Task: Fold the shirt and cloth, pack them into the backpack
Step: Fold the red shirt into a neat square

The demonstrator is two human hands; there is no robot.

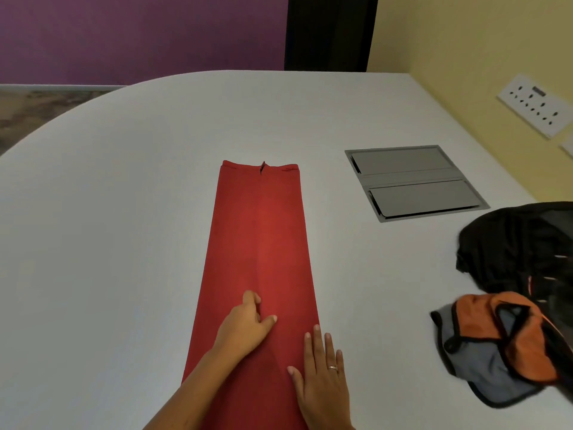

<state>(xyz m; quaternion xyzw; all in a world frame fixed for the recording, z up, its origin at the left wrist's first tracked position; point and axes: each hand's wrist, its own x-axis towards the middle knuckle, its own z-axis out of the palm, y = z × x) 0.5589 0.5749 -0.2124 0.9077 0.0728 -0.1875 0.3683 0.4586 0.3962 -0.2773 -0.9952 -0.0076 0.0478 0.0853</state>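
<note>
White rounded table (124,181) before a purple wall (139,35) and a yellow wall (465,35): left hand (245,327) pinches a long-folded red shirt (263,231), right hand (322,377) presses flat on it; backpack (521,330) at the table's right edge

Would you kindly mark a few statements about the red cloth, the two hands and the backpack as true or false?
1. The red cloth lies in a long narrow strip on the white table. True.
2. The right hand grips the backpack. False: it lies flat, fingers straight, on the cloth's right edge.
3. The backpack sits to the right of the cloth, apart from it. True.
4. The cloth covers the grey hatch set in the table. False: the hatch lies bare, beyond the cloth's right side.
5. The left hand is on the cloth with fingers curled at its centre crease. True.
</note>
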